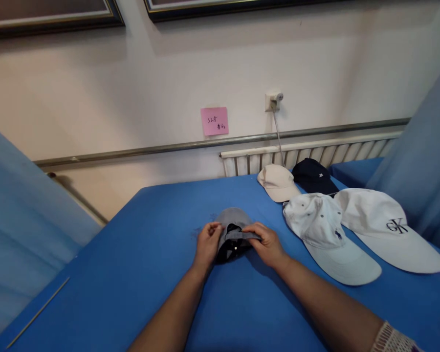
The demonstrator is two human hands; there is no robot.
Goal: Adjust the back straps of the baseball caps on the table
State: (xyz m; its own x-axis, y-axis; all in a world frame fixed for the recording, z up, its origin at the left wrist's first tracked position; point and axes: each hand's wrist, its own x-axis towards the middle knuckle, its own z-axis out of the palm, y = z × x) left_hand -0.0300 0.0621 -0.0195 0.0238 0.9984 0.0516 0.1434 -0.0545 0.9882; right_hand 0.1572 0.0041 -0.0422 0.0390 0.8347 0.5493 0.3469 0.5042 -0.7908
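Observation:
A grey baseball cap [236,215] is on the blue-covered table [146,230], its back opening and dark inside turned toward me. My left hand [207,243] pinches the left side of the cap's edge, thumb and fingers closed on it. On the other side, my right hand [267,243] grips the grey strap [244,235] across the back opening. A small shiny spot shows on the dark inside. The cap's brim is hidden from this angle.
To the right lie a cream cap [277,182], a navy cap [313,176], a pale cap [322,225] and a white cap [377,215]. A thin stick [38,313] lies at the left edge. Behind are a radiator [254,163] and a metal rail [161,148]. Blue curtains [18,234] hang at both sides.

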